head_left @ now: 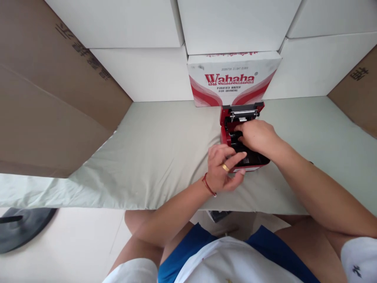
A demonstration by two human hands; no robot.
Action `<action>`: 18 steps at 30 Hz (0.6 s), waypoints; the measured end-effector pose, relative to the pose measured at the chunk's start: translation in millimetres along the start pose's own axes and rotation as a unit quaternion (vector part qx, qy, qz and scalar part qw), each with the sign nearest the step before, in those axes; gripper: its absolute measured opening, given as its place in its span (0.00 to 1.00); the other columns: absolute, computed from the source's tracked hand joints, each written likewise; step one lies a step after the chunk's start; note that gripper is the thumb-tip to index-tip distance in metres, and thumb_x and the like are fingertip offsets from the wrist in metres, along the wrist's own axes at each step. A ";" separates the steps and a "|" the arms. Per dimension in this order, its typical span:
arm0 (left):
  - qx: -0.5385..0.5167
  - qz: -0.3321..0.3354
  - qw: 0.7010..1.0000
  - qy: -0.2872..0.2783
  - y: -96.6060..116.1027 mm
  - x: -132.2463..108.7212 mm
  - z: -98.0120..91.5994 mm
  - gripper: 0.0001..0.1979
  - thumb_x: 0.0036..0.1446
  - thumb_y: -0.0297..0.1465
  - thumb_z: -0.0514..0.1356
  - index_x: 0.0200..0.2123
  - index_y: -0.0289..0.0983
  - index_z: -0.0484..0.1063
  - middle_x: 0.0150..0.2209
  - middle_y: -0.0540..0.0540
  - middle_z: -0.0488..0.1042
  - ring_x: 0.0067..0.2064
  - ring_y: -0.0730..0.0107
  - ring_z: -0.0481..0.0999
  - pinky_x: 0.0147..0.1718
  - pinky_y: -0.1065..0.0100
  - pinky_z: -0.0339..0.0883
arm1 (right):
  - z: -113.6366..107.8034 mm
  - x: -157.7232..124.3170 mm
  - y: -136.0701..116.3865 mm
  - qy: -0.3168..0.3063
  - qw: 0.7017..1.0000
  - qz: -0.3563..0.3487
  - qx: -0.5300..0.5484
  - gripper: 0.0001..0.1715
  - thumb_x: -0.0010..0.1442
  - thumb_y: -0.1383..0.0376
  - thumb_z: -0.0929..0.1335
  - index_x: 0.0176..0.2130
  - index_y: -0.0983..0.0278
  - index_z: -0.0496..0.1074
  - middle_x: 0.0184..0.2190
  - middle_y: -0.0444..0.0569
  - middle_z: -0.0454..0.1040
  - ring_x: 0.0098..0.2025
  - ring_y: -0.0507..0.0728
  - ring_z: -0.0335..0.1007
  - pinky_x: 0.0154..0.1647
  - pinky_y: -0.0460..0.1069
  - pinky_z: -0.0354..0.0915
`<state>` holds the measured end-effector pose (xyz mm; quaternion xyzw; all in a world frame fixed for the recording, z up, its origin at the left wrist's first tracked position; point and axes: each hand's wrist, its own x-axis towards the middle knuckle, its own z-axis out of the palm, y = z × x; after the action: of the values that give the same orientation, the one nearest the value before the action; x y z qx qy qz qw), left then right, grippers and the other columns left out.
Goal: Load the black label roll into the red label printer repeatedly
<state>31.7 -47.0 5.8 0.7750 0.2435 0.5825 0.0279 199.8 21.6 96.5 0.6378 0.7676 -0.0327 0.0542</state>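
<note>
- The left hand [225, 169] curls around the near left corner of a small red printer [224, 126], fingers laid over its top edge and thumb against the near face. It reads as a bracing grip that keeps the light casing from sliding on the cloth.
- The right hand [257, 135] comes in from the right and reaches down into the printer's open black bay, knuckles up and fingers bent. The fingertips are hidden inside, so I cannot tell whether they pinch anything or only press.
- The lid [243, 107] stands tipped back on the far side, likely so the bay is clear from above.
- The printer sits on the counter [161, 149] right of centre, directly under both hands. The left hand is at its near end and the right over its middle.
- Just beyond it, almost touching the lid, stands a Wahaha carton [232, 80], which may serve as a backstop.
- White boxes [141, 74] wall the far side, and a brown carton [44, 98] leans at the left.
- A ring [225, 167] shows on the left hand.
</note>
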 end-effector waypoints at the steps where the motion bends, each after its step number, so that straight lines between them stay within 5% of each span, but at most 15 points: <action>1: 0.012 0.020 1.000 -0.007 2.6 0.1 1.3 0.16 0.66 0.36 0.62 0.55 0.41 0.77 0.42 0.45 0.76 0.48 0.59 0.76 0.52 0.55 0.69 | -0.6 1.1 -1.5 -0.003 1.000 0.001 -0.005 0.23 0.64 0.67 0.70 0.56 0.55 0.84 0.46 0.57 0.87 0.45 0.68 0.82 0.34 0.54 0.64; 4: 0.036 0.041 0.998 -0.016 5.1 -0.6 6.2 0.13 0.62 0.30 0.63 0.50 0.40 0.80 0.38 0.46 0.77 0.47 0.61 0.76 0.50 0.56 0.66 | -6.8 -4.9 -0.2 -0.012 1.000 -0.011 0.023 0.24 0.63 0.68 0.72 0.56 0.56 0.84 0.43 0.56 0.87 0.42 0.66 0.81 0.35 0.54 0.65; 7: 0.056 0.050 0.997 -0.016 4.3 -0.9 7.8 0.12 0.61 0.29 0.63 0.48 0.41 0.81 0.37 0.47 0.77 0.47 0.61 0.76 0.50 0.56 0.66 | -21.3 -25.3 12.9 -0.003 0.979 -0.068 0.193 0.17 0.64 0.62 0.74 0.52 0.56 0.85 0.34 0.47 0.85 0.33 0.59 0.78 0.35 0.52 0.66; 10: 0.061 0.055 0.996 -0.015 3.9 0.1 7.1 0.12 0.62 0.30 0.62 0.47 0.42 0.81 0.36 0.47 0.77 0.47 0.61 0.76 0.49 0.57 0.66 | -35.3 -41.7 32.4 0.192 0.913 -0.069 0.354 0.14 0.70 0.54 0.71 0.42 0.58 0.85 0.34 0.46 0.84 0.34 0.56 0.77 0.37 0.52 0.69; 13: 0.054 0.055 0.997 -0.016 3.6 0.7 6.4 0.11 0.62 0.29 0.62 0.47 0.42 0.81 0.36 0.47 0.77 0.46 0.61 0.76 0.49 0.57 0.66 | -34.1 -32.1 46.9 0.390 0.862 -0.029 0.322 0.19 0.74 0.52 0.67 0.49 0.60 0.84 0.48 0.53 0.85 0.46 0.60 0.79 0.49 0.56 0.73; 18: 0.069 0.055 0.995 -0.037 1.7 -2.8 4.0 0.12 0.63 0.29 0.62 0.49 0.43 0.82 0.37 0.46 0.76 0.47 0.61 0.75 0.50 0.57 0.66 | -5.8 -4.6 47.9 0.342 0.890 -0.108 0.281 0.27 0.77 0.51 0.64 0.64 0.60 0.77 0.60 0.56 0.82 0.62 0.66 0.77 0.66 0.65 0.71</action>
<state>35.5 -48.7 2.6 0.8083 0.2393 0.5358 -0.0489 247.4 26.7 103.8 0.5111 0.7616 -0.0331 -0.3971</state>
